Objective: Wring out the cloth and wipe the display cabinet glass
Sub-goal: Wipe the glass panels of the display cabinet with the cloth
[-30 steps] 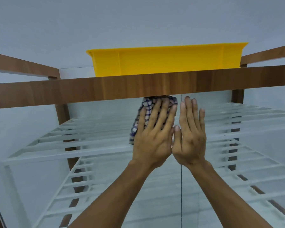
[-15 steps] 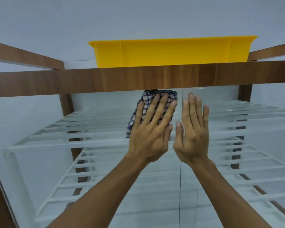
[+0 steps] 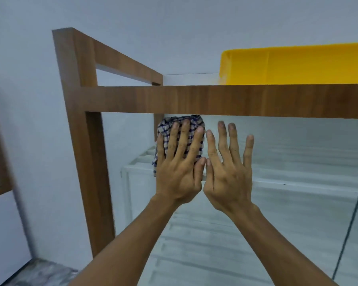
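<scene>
Left hand (image 3: 179,174) flat on cloth (image 3: 164,126) — right hand (image 3: 229,178) flat on glass (image 3: 302,219).

Wooden rail (image 3: 215,100) caps hands (image 3: 179,162) above — glass (image 3: 287,213) free below/right.

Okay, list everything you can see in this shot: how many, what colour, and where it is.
cabinet frame: one, brown wood, across the middle and down the left
glass front: one, clear, below the top rail
shelves: two tiers, white, inside behind the glass
tub: one, yellow, on top of the cabinet, upper right
cloth: one, blue-and-white check, on the glass just under the top rail
floor: grey, mottled, lower left corner
left hand: flat on the cloth
right hand: spread against the glass, right of the cloth
</scene>
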A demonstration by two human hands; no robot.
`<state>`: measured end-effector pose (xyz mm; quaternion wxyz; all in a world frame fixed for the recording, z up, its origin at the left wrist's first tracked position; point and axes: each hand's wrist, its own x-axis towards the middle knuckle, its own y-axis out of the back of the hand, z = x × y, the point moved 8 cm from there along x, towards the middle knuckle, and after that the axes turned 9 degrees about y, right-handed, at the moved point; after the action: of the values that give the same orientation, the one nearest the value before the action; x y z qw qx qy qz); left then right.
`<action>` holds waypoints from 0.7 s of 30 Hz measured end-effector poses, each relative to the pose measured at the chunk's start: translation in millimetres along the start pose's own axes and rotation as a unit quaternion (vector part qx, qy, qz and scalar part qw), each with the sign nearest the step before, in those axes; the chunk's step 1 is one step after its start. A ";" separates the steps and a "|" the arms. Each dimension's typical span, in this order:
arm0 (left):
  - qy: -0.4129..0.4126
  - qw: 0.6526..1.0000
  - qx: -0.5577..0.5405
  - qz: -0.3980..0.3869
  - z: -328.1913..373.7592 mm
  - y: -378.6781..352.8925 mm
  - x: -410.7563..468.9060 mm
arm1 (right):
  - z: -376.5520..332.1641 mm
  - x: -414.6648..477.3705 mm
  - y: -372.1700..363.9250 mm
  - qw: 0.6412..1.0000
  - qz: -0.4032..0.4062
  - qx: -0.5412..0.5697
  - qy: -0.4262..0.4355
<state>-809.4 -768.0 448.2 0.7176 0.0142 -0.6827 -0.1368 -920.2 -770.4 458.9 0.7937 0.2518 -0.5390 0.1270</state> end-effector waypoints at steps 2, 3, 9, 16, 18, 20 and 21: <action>0.018 1.000 0.010 0.015 -36.8 8.9 1.0 | -32.4 14.3 -17.9 1.000 -0.013 0.000 0.016; 0.023 0.999 0.013 0.019 -53.6 12.7 1.0 | -47.2 20.2 -25.3 1.000 -0.017 -0.001 0.022; 0.111 0.993 -0.005 0.044 -139.4 26.5 -24.4 | -80.6 20.5 -48.0 1.000 -0.001 0.006 0.008; -0.024 1.000 -0.014 -0.003 -76.8 6.8 -51.4 | -70.1 -19.9 -43.6 1.000 0.005 0.000 0.020; 0.081 0.995 -0.023 0.044 -77.8 8.7 -35.9 | -51.1 -27.4 -35.7 1.000 0.002 -0.009 -0.001; 0.143 0.988 -0.042 0.049 -59.8 5.5 -39.9 | -28.9 -34.7 -25.4 1.000 0.003 -0.015 -0.016; 0.114 0.992 -0.046 0.032 -41.5 0.7 -48.3 | -18.1 -38.9 -20.1 1.000 0.005 -0.020 -0.020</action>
<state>-769.8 -763.8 398.4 0.7949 -0.0251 -0.5891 -0.1428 -911.4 -774.8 412.5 0.7870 0.2355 -0.5584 0.1155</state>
